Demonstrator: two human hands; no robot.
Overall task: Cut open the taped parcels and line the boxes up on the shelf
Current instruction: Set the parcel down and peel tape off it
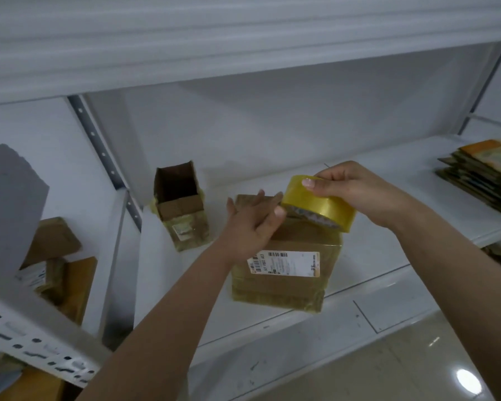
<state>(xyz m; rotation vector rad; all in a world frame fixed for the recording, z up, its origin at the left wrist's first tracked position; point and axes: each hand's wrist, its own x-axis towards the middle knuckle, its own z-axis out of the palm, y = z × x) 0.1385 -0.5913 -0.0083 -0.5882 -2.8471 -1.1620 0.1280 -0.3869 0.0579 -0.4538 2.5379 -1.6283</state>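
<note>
White shelf (388, 157), seen from above and in front. A taped brown parcel (284, 273) sits at the front edge of the shelf, white shipping label (284, 263) on the side facing the camera. Left hand (252, 224) lies flat on the parcel's top, fingers straight and spread toward the back, thumb tip touching the roll of tape. Right hand (359, 189) pinches a yellow roll of tape (318, 204) by its rim, fingers curled over the upper edge; the roll is tilted and its lower edge rests on or just over the parcel's top right, contact hard to judge. Left of the parcel, further back on the same shelf, a smaller box (180, 206) stands upright with its top flaps open, apart from the parcel. At the far right of the shelf, a stack of flattened cardboard (483, 175). In the neighbouring bay at lower left, more brown parcels (55, 264) piled loosely, details blurred. Glossy tiled floor (417, 366) below.
</note>
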